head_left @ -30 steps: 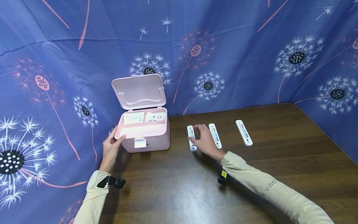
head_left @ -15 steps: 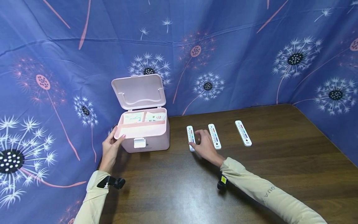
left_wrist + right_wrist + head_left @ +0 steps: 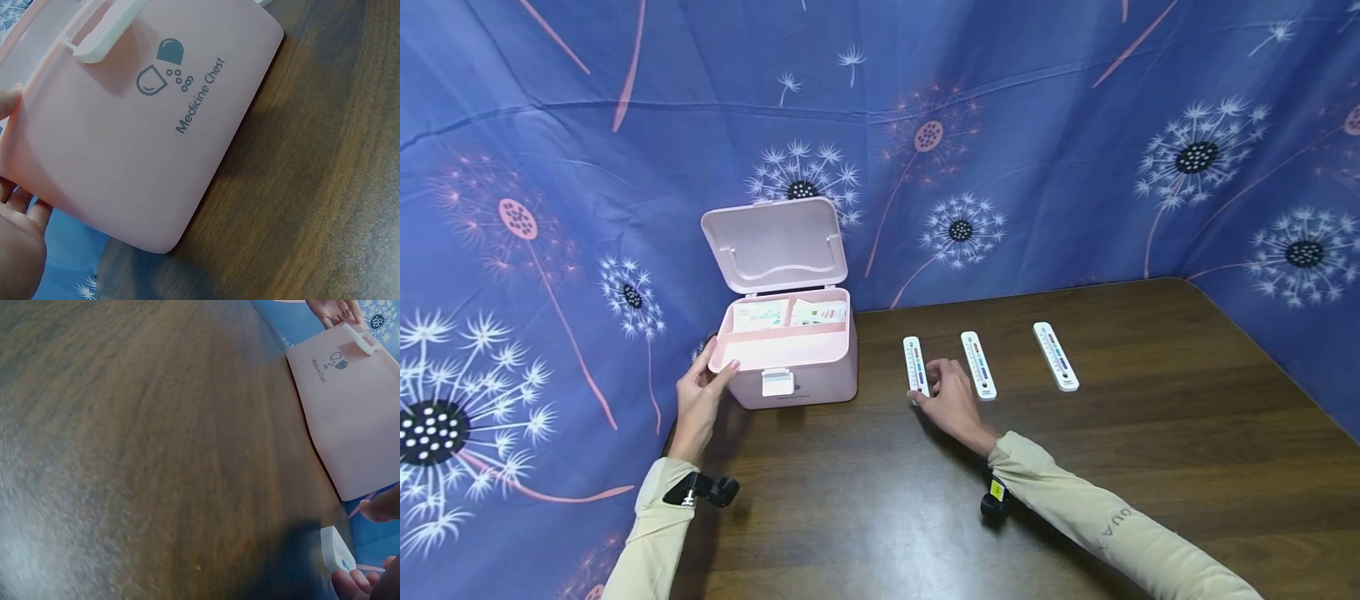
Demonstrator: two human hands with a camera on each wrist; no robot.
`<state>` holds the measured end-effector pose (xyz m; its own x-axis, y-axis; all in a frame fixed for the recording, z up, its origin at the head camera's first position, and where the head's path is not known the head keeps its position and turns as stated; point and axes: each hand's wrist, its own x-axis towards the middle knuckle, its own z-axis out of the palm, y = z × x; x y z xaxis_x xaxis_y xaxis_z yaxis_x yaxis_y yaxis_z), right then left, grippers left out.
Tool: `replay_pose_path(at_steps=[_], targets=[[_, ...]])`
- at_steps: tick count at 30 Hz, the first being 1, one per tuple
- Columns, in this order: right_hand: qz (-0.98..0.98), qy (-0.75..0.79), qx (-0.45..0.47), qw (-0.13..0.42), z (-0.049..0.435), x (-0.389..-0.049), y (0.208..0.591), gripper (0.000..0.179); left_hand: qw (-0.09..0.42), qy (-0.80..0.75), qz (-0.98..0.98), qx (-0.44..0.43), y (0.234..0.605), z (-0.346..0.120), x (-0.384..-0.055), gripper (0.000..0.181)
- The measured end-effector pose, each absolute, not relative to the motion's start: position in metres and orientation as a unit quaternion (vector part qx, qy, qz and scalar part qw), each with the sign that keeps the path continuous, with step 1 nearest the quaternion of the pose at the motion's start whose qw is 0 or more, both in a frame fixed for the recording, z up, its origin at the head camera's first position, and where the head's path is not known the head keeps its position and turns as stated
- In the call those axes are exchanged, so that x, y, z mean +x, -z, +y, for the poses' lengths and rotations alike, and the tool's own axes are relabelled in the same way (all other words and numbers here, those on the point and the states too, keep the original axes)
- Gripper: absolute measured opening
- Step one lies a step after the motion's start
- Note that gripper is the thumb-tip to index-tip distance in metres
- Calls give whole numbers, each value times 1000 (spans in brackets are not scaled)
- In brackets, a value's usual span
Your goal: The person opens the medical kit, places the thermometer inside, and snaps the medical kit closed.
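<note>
A pink medicine box (image 3: 793, 392) stands on the table with its lid raised. My left hand (image 3: 698, 408) grips its left front corner, thumb over the rim and fingers outside the wall, as the left wrist view also shows. My right hand (image 3: 953, 402) is over the near end of the leftmost white thermometer (image 3: 914, 358), thumb on its left and fingers on its right. In the right wrist view the thumb (image 3: 378, 507) is apart from the thermometer (image 3: 334, 550), while the fingertips are close beside it; contact cannot be told.
A middle thermometer (image 3: 978, 365) lies just right of my right hand, and another thermometer (image 3: 1056, 357) farther right. Inside the box's rear compartments are a white packet (image 3: 758, 315) and a second printed packet (image 3: 817, 312). A blue patterned cloth (image 3: 1037, 167) hangs behind the wooden table (image 3: 865, 500).
My right hand has slid slightly towards the near end of the leftmost thermometer, uncovering more of it. The left hand and the box stay in place.
</note>
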<state>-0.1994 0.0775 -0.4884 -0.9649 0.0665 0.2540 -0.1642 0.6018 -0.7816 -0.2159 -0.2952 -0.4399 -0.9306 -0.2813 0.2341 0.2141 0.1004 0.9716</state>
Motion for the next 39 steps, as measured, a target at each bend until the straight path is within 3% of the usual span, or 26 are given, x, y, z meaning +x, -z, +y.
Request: replay_pose_path(at_steps=[18, 39], targets=[[-895, -419, 23, 153, 72, -202, 502, 55, 187, 680, -709, 11, 441, -294, -217, 66], [-925, -359, 13, 125, 70, -210, 496, 40, 195, 693, -694, 9, 444, -293, -216, 65]])
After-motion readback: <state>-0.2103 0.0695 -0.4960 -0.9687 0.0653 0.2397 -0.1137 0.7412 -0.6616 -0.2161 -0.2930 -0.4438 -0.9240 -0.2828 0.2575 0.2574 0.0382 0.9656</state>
